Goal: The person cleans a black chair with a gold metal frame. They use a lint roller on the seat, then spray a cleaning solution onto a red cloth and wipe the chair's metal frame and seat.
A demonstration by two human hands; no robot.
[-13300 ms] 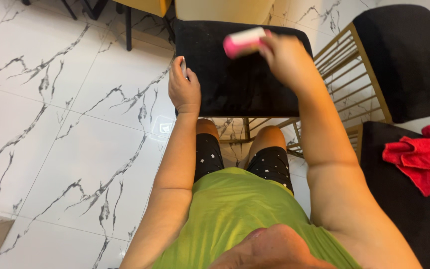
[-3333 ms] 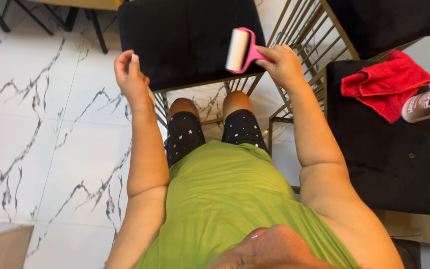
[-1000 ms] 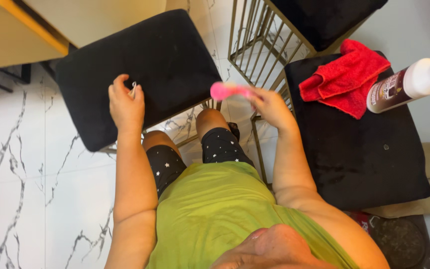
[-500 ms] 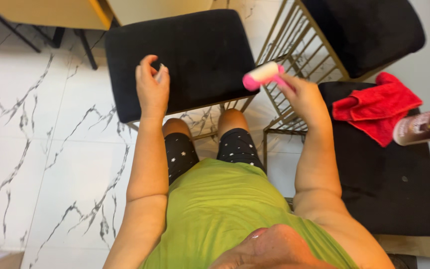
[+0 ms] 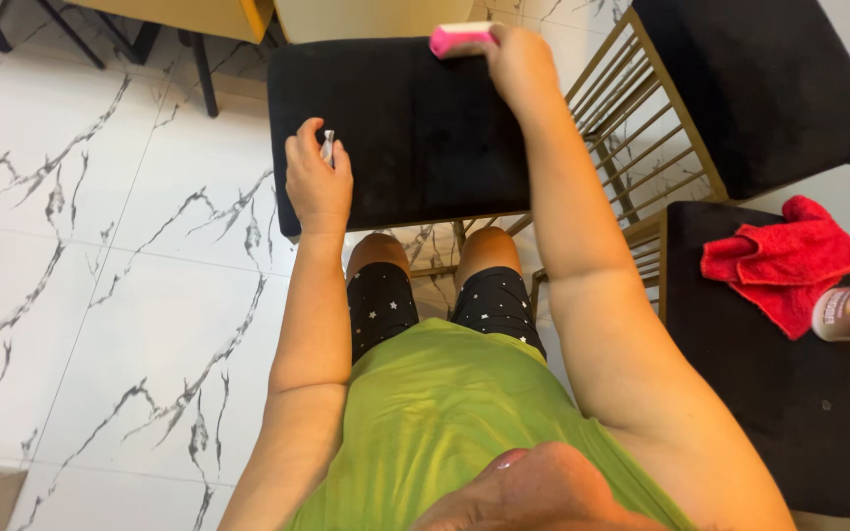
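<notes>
On black velvet stool: pink lint roller

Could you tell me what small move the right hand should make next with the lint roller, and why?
Probably draw the lint roller toward the body across the black stool seat. The right hand holds it at the seat's far edge, so most of the seat lies on the near side. The left hand rests at the seat's left edge, pinching a small white scrap.

roller on stool far edge | cloth on stool at right
</notes>
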